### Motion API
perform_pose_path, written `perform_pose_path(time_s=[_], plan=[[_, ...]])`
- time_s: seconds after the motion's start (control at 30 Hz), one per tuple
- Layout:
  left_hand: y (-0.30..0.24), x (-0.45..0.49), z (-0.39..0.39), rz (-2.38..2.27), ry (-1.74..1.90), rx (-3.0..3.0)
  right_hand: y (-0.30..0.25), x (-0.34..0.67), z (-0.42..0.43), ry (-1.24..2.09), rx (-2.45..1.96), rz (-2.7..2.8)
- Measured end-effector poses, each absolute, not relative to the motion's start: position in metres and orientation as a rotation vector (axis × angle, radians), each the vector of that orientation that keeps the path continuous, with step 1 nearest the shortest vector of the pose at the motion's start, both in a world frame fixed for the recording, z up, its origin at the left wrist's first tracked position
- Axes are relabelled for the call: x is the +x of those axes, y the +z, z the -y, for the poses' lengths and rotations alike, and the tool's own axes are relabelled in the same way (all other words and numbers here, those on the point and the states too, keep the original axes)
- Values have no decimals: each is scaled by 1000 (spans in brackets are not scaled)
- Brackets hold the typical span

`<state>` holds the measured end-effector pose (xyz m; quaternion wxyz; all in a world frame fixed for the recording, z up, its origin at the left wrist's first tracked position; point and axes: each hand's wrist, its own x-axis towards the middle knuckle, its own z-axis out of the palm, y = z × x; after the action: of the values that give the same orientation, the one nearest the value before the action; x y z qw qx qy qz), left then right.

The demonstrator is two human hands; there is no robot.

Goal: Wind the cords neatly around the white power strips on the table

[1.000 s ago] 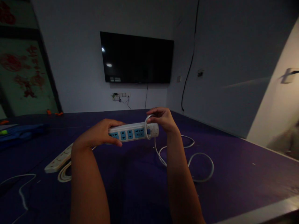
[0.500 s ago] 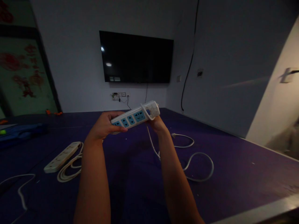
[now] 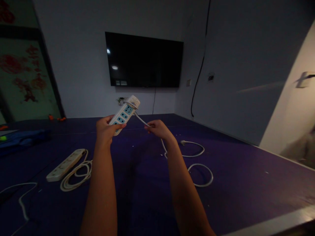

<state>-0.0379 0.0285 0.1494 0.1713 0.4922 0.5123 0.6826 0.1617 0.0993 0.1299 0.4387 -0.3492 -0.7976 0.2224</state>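
A white power strip (image 3: 122, 115) with blue sockets is tilted in the air, its far end up and to the right. My left hand (image 3: 107, 128) is closed around its lower end, thumb across the socket face. A loop of its white cord (image 3: 141, 120) wraps the upper end and runs right into my right hand (image 3: 157, 128), whose fingers pinch it. Past that hand the cord drops to the purple surface and curls near my right forearm. Its plug (image 3: 183, 143) lies there, behind the forearm.
On the left, a second power strip (image 3: 66, 165) lies beside its coiled cord (image 3: 73, 184). Another white cord (image 3: 22, 205) is at the lower left. Blue cloth (image 3: 24, 139) sits at the far left. A television (image 3: 145, 60) hangs on the wall ahead.
The power strip has moved left and tipped more steeply. My right hand has left the strip's upper end and now pinches the cord; the cord's loop on the surface has shifted left.
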Motion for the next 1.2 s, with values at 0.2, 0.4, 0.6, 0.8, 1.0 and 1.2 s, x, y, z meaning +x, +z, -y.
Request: perform_pose_path(time_s=[0.2, 0.4, 0.6, 0.8, 1.0, 1.2], plan=[[148, -43, -32, -1669, 1881, 1633, 139, 166, -89, 161, -901, 2090], [150, -51, -29, -1895, 1635, 1896, 151, 166, -70, 14, -911, 2044], [157, -54, -5, -1908, 1176, 1974, 158, 165, -58, 78, -838, 2009], [161, -50, 17, -1843, 869, 2035, 157, 167, -54, 247, -710, 2061], [162, -49, 20, -1586, 781, 2113, 156, 177, -51, 567, -632, 2017], [164, -44, 21, -1305, 683, 2173, 153, 188, -54, 846, -470, 1966]])
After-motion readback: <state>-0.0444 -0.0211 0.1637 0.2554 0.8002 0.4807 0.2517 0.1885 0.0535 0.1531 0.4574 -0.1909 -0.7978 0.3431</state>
